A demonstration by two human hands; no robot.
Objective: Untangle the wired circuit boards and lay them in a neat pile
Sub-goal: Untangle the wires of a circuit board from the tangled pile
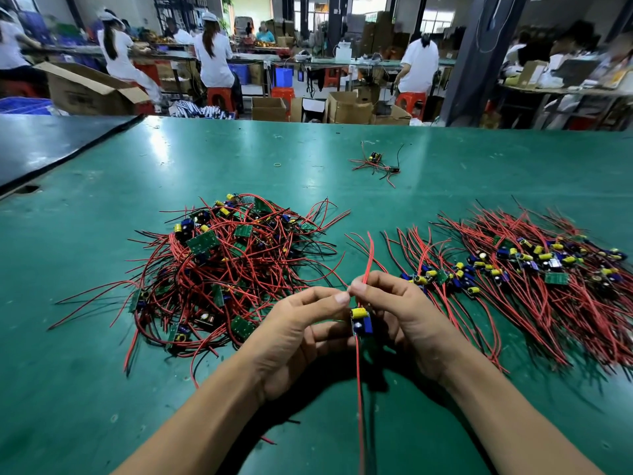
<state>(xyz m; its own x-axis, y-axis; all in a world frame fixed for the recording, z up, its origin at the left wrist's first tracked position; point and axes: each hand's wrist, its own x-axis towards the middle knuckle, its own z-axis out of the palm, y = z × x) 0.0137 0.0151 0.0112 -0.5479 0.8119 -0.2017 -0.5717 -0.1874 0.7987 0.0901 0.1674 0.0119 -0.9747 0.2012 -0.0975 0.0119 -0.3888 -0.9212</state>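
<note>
Nearest me: left hand [294,334] has its grip clamped on one circuit board [361,322], and right hand [407,317] pinches its red lead [369,255], both above the green tabletop [102,389]. Beyond on the left is the tangled heap [226,269], on the right the laid-out pile [531,269]. Farthest is a small stray bunch [375,162].

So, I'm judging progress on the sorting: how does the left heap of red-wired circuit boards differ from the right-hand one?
The left heap of red-wired green circuit boards is tangled, wires looping every way; the right pile of red-wired boards has wires lying roughly parallel. The left heap's boards sit scattered at all angles; the right pile's boards form a band across its middle. Both rest on the green table.
</note>
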